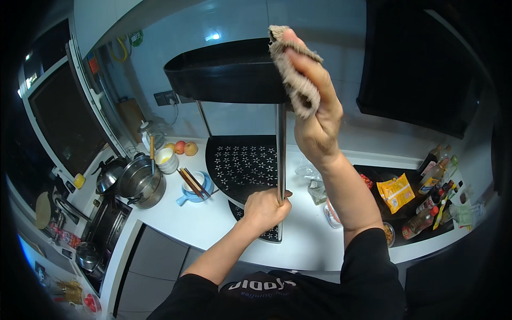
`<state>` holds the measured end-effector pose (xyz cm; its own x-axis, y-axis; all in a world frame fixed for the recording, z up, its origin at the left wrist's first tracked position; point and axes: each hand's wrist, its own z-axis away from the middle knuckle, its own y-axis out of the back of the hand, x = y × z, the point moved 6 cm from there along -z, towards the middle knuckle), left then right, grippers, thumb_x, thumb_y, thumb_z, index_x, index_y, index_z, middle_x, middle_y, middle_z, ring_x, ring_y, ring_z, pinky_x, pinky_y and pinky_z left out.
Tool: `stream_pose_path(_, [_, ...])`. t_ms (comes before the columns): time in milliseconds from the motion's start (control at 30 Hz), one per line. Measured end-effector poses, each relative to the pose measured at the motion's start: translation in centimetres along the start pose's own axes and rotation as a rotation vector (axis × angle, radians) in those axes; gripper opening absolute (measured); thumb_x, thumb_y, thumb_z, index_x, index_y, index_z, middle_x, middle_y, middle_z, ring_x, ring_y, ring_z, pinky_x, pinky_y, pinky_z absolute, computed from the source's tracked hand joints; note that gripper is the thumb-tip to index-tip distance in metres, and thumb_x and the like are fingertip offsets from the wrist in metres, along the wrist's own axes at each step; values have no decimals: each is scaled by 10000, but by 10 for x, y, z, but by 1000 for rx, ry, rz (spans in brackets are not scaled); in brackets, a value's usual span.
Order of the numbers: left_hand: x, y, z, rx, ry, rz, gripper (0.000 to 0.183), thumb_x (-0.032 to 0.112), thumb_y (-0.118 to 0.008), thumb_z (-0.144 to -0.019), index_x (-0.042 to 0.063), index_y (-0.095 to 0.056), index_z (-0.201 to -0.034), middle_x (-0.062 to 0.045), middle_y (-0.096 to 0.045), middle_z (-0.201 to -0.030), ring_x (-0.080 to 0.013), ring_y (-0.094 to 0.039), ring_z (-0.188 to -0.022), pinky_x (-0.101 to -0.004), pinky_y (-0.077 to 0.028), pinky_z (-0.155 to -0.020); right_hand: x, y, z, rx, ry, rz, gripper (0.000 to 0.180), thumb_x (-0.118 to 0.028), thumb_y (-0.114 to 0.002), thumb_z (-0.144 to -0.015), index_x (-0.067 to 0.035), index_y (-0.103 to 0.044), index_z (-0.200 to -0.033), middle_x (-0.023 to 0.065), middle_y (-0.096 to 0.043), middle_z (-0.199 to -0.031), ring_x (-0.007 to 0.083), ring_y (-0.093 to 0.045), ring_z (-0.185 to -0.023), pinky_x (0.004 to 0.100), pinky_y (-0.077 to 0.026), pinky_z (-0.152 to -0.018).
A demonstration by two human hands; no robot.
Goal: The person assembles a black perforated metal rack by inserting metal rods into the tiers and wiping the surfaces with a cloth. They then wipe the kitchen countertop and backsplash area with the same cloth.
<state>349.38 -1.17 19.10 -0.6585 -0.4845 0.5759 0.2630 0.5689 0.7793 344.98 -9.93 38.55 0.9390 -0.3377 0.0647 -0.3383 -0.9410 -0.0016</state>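
Observation:
A black tiered corner rack stands tilted-looking before me, its solid-walled top tier raised high. Below it is a shelf perforated with flower-shaped holes, and part of a lower tier shows beneath that. My left hand is wrapped around the rack's front chrome post, near the perforated shelf. In my right hand is a folded beige fluffy cloth, held against the right end of the top tier's wall. The fingers partly hide that edge.
On the white counter to the left are a steel pot, a kettle, a bowl with chopsticks and several fruits. To the right lie a yellow packet, bottles and a plastic bag.

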Motion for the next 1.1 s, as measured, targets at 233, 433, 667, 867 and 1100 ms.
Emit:
stream_pose_path(233, [-3,-1,9,47,-169,54,246,140,-531,-703,21,-674,-865,-167,-655,-882,-318,-640,-749,-341,-522,-687,90,10,16,257,-326,27,377,41,-389,-881,-80,-501,-1220,70,-503,-1226,146,-487,-1087,223,-408,-859])
stream_pose_path(433, [6,0,10,39,-226,63,239,127,-525,-705,12,-665,-860,-161,-653,-840,-301,-637,-697,-335,-518,-651,167,41,27,356,-563,71,290,-75,-434,-906,-68,-540,-1175,4,-574,-794,70,-458,-605,216,-397,-546])
stream_pose_path(667, [9,10,17,20,-188,40,437,226,-585,-738,50,-563,-1138,-153,-647,-775,-279,-642,-684,-335,-513,-656,144,37,38,363,-613,149,371,23,-359,-822,-20,-570,-1125,58,-603,-811,89,-512,-616,250,-437,-573])
stream_pose_path(867, [39,65,37,194,-430,-239,600,384,-641,-725,-22,-511,-1147,-189,-620,-1003,-346,-589,-945,-403,-459,-846,119,70,-9,277,-621,114,362,30,-360,-814,18,-554,-1119,119,-617,-967,151,-597,-856,261,-491,-740])
stream_pose_path(1100, [73,226,37,1079,-856,-237,332,61,-576,-680,-19,-575,-1003,-199,-562,-1057,-316,-562,-939,-366,-451,-814,67,-1,-104,-473,-672,402,281,-85,-420,-880,-35,-584,-1102,107,-628,-890,169,-611,-846,286,-504,-725])
